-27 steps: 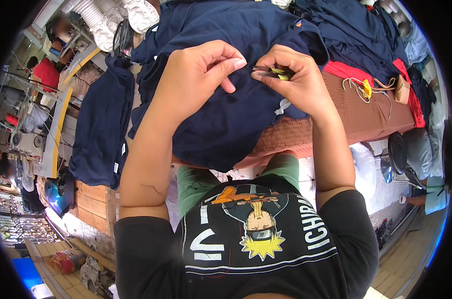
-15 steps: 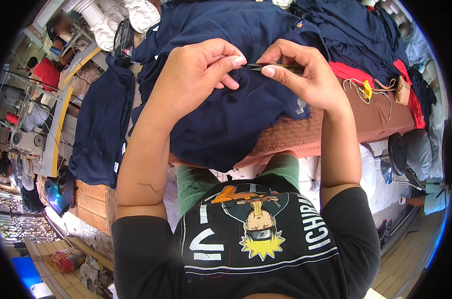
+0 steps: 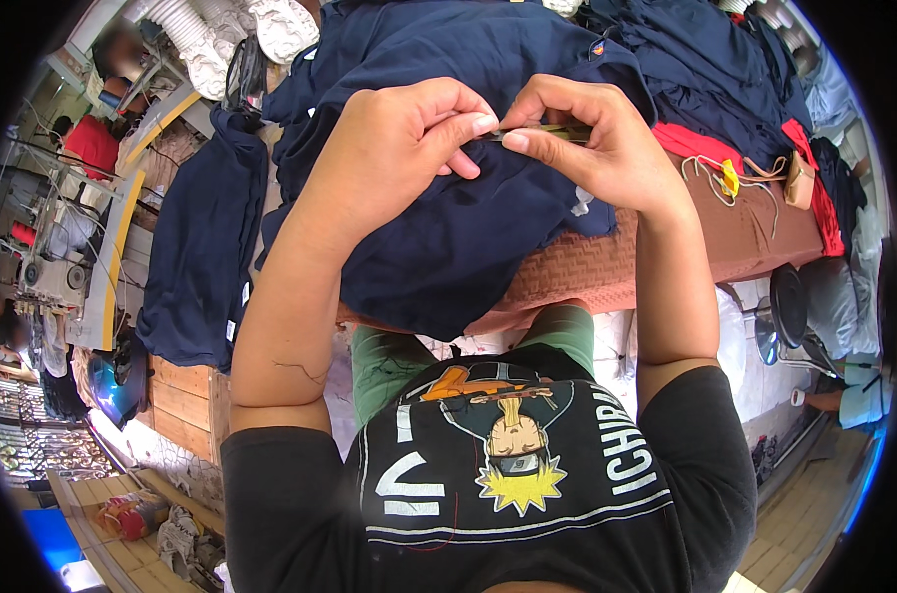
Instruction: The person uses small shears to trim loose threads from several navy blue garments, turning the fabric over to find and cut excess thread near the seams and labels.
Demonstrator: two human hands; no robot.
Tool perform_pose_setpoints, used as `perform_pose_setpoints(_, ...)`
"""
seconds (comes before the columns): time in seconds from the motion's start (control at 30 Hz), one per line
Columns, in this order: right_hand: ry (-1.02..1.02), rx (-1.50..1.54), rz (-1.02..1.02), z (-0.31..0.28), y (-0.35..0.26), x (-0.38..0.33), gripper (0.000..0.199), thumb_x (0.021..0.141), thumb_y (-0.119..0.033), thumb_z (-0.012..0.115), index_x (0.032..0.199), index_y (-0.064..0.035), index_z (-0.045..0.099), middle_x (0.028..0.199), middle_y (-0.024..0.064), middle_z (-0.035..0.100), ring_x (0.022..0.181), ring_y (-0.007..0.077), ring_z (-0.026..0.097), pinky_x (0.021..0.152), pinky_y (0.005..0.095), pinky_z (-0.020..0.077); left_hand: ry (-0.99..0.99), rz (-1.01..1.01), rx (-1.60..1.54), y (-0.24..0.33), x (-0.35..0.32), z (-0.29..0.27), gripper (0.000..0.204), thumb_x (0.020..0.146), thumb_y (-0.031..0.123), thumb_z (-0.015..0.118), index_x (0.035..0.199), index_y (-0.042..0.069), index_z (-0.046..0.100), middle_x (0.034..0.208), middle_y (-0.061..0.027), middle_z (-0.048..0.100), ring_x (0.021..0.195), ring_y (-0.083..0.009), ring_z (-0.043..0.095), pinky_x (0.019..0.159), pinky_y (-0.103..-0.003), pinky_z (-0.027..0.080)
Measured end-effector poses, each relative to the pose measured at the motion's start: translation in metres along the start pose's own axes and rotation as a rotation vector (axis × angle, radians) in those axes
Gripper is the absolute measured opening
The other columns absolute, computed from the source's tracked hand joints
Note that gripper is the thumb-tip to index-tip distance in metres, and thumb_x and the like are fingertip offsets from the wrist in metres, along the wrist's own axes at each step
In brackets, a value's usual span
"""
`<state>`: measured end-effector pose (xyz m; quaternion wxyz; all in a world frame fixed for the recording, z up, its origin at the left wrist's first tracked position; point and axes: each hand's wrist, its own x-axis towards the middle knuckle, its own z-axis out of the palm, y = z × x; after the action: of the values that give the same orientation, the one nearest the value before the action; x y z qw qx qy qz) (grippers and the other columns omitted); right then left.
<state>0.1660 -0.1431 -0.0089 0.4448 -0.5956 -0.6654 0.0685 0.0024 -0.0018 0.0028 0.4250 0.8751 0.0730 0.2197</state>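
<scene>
A dark navy garment (image 3: 419,267) is spread in loose folds over a table with a brown cloth and hangs over its near edge. Above it, my left hand (image 3: 404,148) is closed, thumb and index finger pinched at a spot of the navy cloth; whether a thread or a bit of fabric is in the pinch is too small to see. My right hand (image 3: 601,148) is closed round thread snips (image 3: 570,130), whose blade end points left. The fingertips of both hands nearly meet there, and my right fingers cover most of the snips.
More navy garments (image 3: 705,79) are heaped at the far right, and another (image 3: 201,247) hangs at the left. Red cloth and a cord with a yellow piece (image 3: 729,178) lie on the brown tablecloth (image 3: 755,232). Sewing machines (image 3: 58,277) and a person in red (image 3: 92,146) are at the left.
My right hand has shifted slightly left, and the snips' tips have come up to my left fingertips. The dark blades, visible before, are now mostly covered by my fingers.
</scene>
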Motion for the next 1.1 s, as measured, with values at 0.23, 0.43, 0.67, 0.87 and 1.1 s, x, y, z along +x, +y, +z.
perform_pose_setpoints(0.23, 0.052, 0.028, 0.053, 0.006, 0.003, -0.006, 0.013, 0.083, -0.007, 0.073, 0.088, -0.0001, 0.063, 0.076, -0.0022, 0.054, 0.067, 0.0026, 0.046, 0.058, 0.0208, 0.0361, 0.029, 0.007, -0.033, -0.005, 0.0, 0.0, 0.023, 0.096, 0.022, 0.059, 0.098, 0.001, 0.067, 0.093, -0.007, 0.068, 0.075, -0.0129, 0.068, 0.066, -0.021, 0.051)
perform_pose_setpoints(0.43, 0.116, 0.001, -0.003, 0.015, 0.017, -0.012, 0.015, 0.077, -0.007, 0.075, 0.086, -0.0014, 0.065, 0.072, 0.0031, 0.057, 0.065, 0.0107, 0.053, 0.062, 0.0261, 0.0432, -0.132, 0.73, -0.382, -0.009, -0.016, -0.055, 0.048, 0.1, 0.04, 0.046, 0.068, 0.006, 0.06, 0.091, -0.0144, 0.06, 0.082, -0.0202, 0.054, 0.07, -0.03, 0.044)
perform_pose_setpoints(0.67, 0.149, 0.019, 0.018, 0.017, 0.017, -0.012, 0.014, 0.076, -0.005, 0.076, 0.085, -0.0014, 0.066, 0.074, 0.002, 0.059, 0.067, 0.0095, 0.055, 0.063, 0.0254, 0.0441, 0.412, 0.253, -0.04, -0.021, -0.04, -0.018, 0.02, 0.083, 0.024, 0.074, 0.08, 0.007, 0.065, 0.074, -0.0005, 0.063, 0.069, -0.006, 0.055, 0.059, -0.02, 0.036)
perform_pose_setpoints(0.87, 0.237, 0.066, 0.046, 0.022, 0.026, -0.013, 0.016, 0.078, -0.007, 0.077, 0.087, 0.0, 0.066, 0.075, 0.0012, 0.062, 0.069, 0.0074, 0.056, 0.065, 0.0223, 0.0453, 0.55, 0.039, 0.19, -0.038, -0.06, 0.016, 0.028, 0.076, 0.024, 0.081, 0.075, 0.004, 0.061, 0.067, -0.001, 0.06, 0.059, -0.0093, 0.054, 0.053, -0.024, 0.042)
perform_pose_setpoints(1.1, 0.283, 0.164, 0.061, 0.031, 0.029, -0.01, 0.012, 0.081, -0.008, 0.075, 0.087, -0.0017, 0.067, 0.076, -0.0054, 0.062, 0.071, 0.0008, 0.052, 0.065, 0.0176, 0.0426, 0.15, 0.169, 0.668, -0.119, -0.113, 0.065, 0.028, 0.072, 0.027, 0.077, 0.091, 0.011, 0.065, 0.097, -0.009, 0.066, 0.092, -0.0284, 0.062, 0.079, -0.038, 0.049)
